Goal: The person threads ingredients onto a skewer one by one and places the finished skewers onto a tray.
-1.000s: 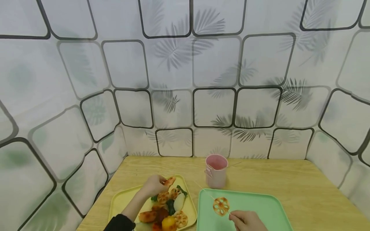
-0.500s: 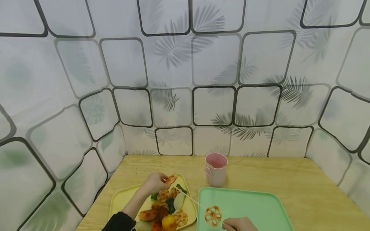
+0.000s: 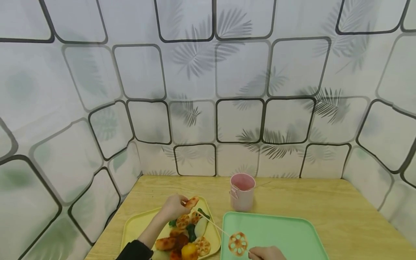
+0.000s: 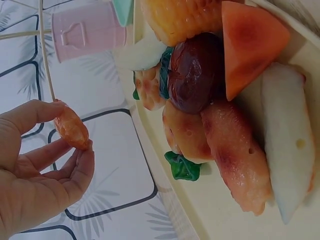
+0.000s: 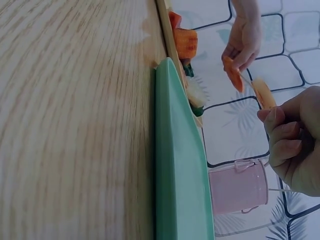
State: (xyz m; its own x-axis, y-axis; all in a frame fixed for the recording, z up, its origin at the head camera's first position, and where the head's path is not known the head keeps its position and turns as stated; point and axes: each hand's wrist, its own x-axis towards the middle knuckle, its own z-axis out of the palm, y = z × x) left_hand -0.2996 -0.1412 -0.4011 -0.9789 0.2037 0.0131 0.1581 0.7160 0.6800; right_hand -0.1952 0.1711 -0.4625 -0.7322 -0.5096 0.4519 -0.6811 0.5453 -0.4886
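My left hand [image 3: 175,206] pinches an orange-red piece of toy food [image 4: 73,126] with browned spots, above the far end of the yellow tray [image 3: 136,221]. My right hand [image 3: 268,253] grips the near end of a thin wooden skewer [image 3: 214,224]. A toy lotus root slice [image 3: 238,244] is threaded on it, close to the right fingers and over the green tray [image 3: 279,231]. The skewer points up and left, and its far tip meets the orange-red piece at the left fingertips. Whether the tip has entered the piece cannot be seen.
Several toy foods lie heaped on the yellow tray, including a corn piece [image 4: 182,20], a dark red-brown mushroom-like piece [image 4: 196,72], an orange wedge [image 4: 252,45] and another lotus slice [image 3: 203,246]. A pink bucket [image 3: 242,198] with thin sticks stands behind the trays.
My right hand has moved left and slightly down, bringing the skewer with the lotus root slice across to the left hand. The left hand has barely moved, still holding the orange-red piece.
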